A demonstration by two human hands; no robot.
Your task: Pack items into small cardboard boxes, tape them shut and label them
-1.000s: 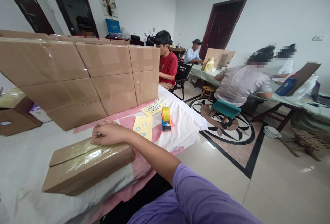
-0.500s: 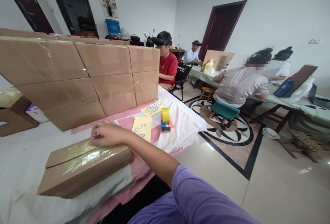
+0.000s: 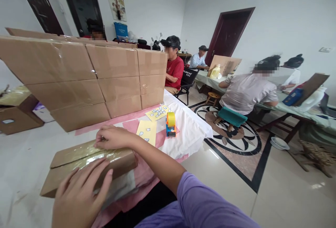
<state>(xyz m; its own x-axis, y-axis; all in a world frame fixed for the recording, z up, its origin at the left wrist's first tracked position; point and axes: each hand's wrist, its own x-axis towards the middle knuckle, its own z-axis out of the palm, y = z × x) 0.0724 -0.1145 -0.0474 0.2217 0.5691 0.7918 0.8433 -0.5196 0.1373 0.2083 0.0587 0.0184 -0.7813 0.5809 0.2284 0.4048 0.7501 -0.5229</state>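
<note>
Both hands, left hand [image 3: 78, 196] and right hand [image 3: 111, 137], press flat, fingers apart, on the taped box [image 3: 86, 166] on the white-clothed surface [image 3: 23, 158]; stacked cartons [image 3: 86, 77] behind hide the room's far side.

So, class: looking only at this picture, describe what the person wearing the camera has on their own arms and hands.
The right arm wears a purple sleeve of soft fabric that ends above the elbow, leaving the forearm bare. The right hand is bare: no glove, ring or watch shows. The left hand is bare too, with short plain nails; its wrist and arm lie outside the picture, so no sleeve can be told there.
</note>
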